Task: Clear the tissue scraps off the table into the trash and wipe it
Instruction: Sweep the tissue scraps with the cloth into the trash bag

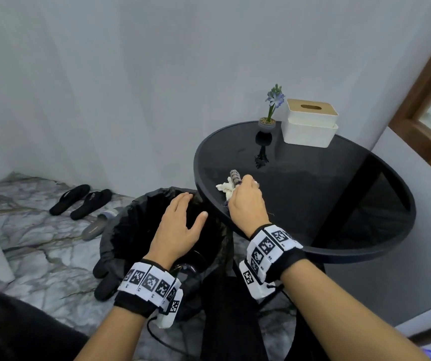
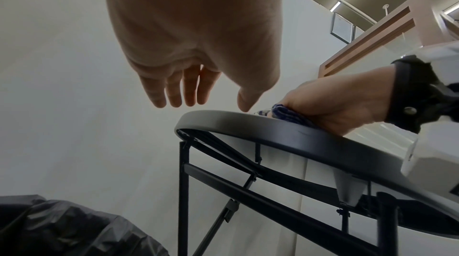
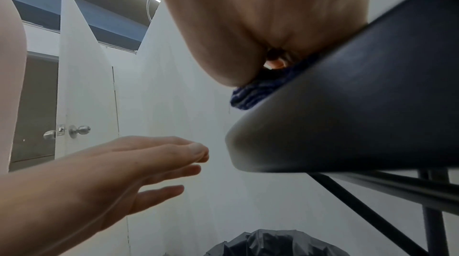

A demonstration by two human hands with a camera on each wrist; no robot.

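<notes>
Two hands: one idle over the bin, one at work on the table
Slippers (image 1: 80, 199): one black pair on the marble floor at far left; a grey one (image 1: 97, 226) lies nearer the bin; further dark footwear (image 1: 105, 278) sits by the bin's near side, count unclear
Bin (image 1: 120, 230): one, black-lined, mouth upward, standing just beside and below the table's left edge
Left hand (image 1: 180, 230): spread flat over the bin mouth, fingers straight, thumb out, holding nothing; the left wrist view shows its fingertips level with the table rim
Scraps (image 1: 223, 188): one white crumpled clump on the table near its left edge, just ahead of the right hand; how many pieces make it up cannot be told
Cloth (image 1: 235, 176): one, blue striped, bunched under the right hand and touching the scraps
Right hand (image 1: 247, 204): fingers curled round the cloth, pressing it to the table close to the rim
Table (image 1: 339, 191): one, round, black, glossy
Plant (image 1: 270, 113): one small potted flower at the back
Tissue box (image 1: 309, 122): one, white with a wooden lid, just right of the plant
Step in hand: sweeping the scraps with the cloth toward the edge above the bin, as judged
Next move: a short push leftward over the rim, the left hand placed to catch or guide the clump; wiping the top remains
</notes>
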